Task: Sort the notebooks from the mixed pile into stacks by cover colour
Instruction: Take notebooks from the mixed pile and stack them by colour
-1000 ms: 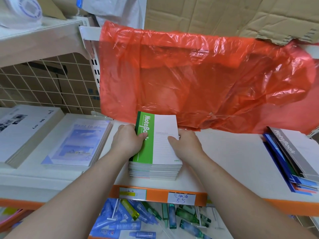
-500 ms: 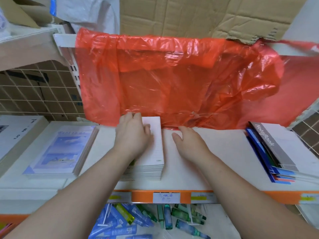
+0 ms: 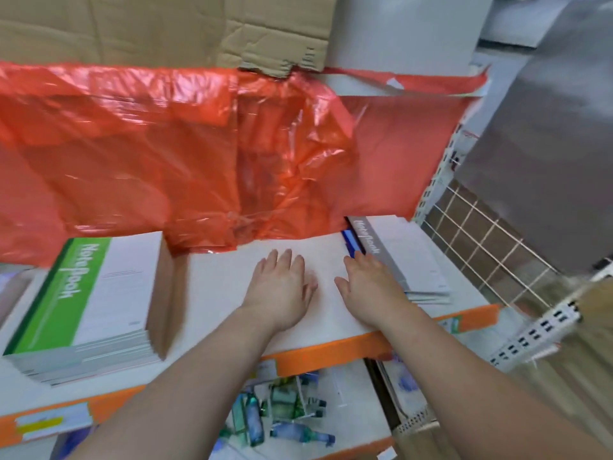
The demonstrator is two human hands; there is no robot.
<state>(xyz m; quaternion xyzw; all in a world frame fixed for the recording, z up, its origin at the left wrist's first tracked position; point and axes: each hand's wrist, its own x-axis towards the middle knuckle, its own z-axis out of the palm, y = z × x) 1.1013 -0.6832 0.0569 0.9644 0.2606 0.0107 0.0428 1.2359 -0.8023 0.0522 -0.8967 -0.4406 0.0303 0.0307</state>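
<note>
A tall stack of notebooks topped by a green-spined cover [image 3: 89, 293] stands at the left of the white shelf [image 3: 225, 293]. At the right lies a smaller mixed pile with a grey-spined notebook [image 3: 398, 257] on top and blue covers showing under it. My left hand [image 3: 282, 287] hovers flat over the bare shelf between the two, fingers straight, holding nothing. My right hand [image 3: 371, 287] is spread open beside it, its fingertips at the left edge of the mixed pile.
A red plastic sheet [image 3: 185, 154] hangs over the back of the shelf. Cardboard [image 3: 166, 24] leans above it. A wire grid panel [image 3: 481, 237] closes the right end. Small bottles [image 3: 282, 413] lie on the lower shelf behind the orange shelf edge [image 3: 315, 353].
Both hands left the green-topped stack and moved right across the shelf to the mixed pile. The camera turned right with them.
</note>
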